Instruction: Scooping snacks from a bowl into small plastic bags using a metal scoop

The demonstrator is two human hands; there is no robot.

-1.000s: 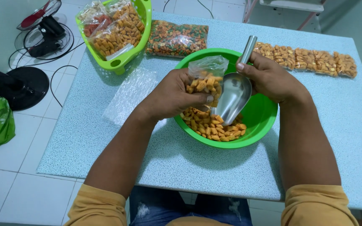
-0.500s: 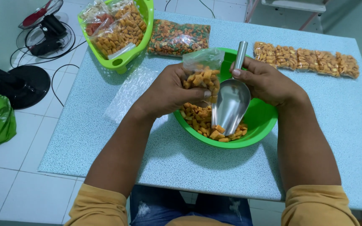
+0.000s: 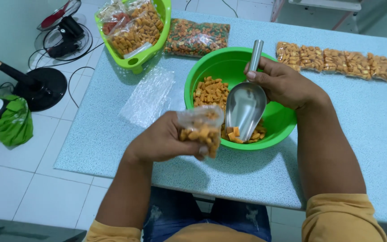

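My left hand (image 3: 164, 141) grips a small clear plastic bag (image 3: 200, 130) filled with orange snack pieces, held just in front of the green bowl (image 3: 211, 71), over the table's near side. My right hand (image 3: 285, 85) holds the handle of a metal scoop (image 3: 246, 105). The scoop's mouth points down into the bowl, with a few pieces at its tip. Loose orange snack pieces (image 3: 211, 92) lie in the bowl.
A flat pile of empty clear bags (image 3: 148, 96) lies left of the bowl. A green basket (image 3: 133, 29) of filled bags stands at the back left, next to a mixed-colour snack bag (image 3: 196, 38). A row of filled small bags (image 3: 334, 60) lies at the back right. A fan (image 3: 41, 80) stands on the floor.
My left hand has pulled the filled bag away from the bowl, toward me. The scoop has emptied and tipped down into the bowl.
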